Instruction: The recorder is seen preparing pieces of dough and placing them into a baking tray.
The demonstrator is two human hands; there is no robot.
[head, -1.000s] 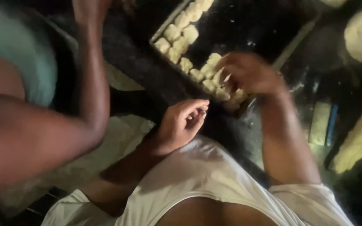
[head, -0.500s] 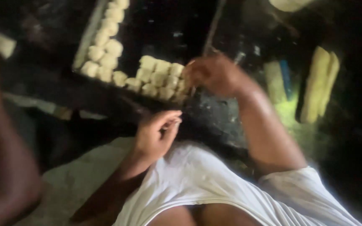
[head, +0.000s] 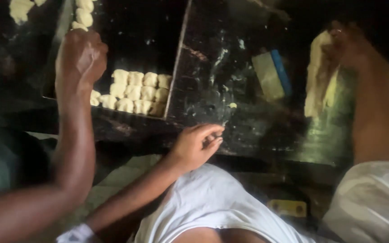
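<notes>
Half a second ago our right hand [head: 354, 45] was at the rows of small dough pieces [head: 136, 92] in the dark tray [head: 176, 67]. Now it has swung well away from them and lies on the long pale dough lump [head: 316, 76], its fingers over the lump's far end. They are too blurred for us to tell whether they grip or only press. So our own work has shifted from the cut pieces to the uncut dough. Our left hand [head: 198, 145] stays at the near edge of the table, fingers curled together against the thumb, with nothing visible between them. A co-worker's hand [head: 81, 56] has come to the tray's left side, knuckles bunched over a piece we cannot see. The cut pieces sit just right of those fingers. Between our two hands, beyond the left fingertips, lies a flat scraper with a blue edge [head: 273, 74]. The table [head: 230, 121] is dark, scuffed and smeared with flour. The room is dim. A small yellow object [head: 288, 208] sits below the table edge, and pale sheeting [head: 122, 175] covers the floor.
</notes>
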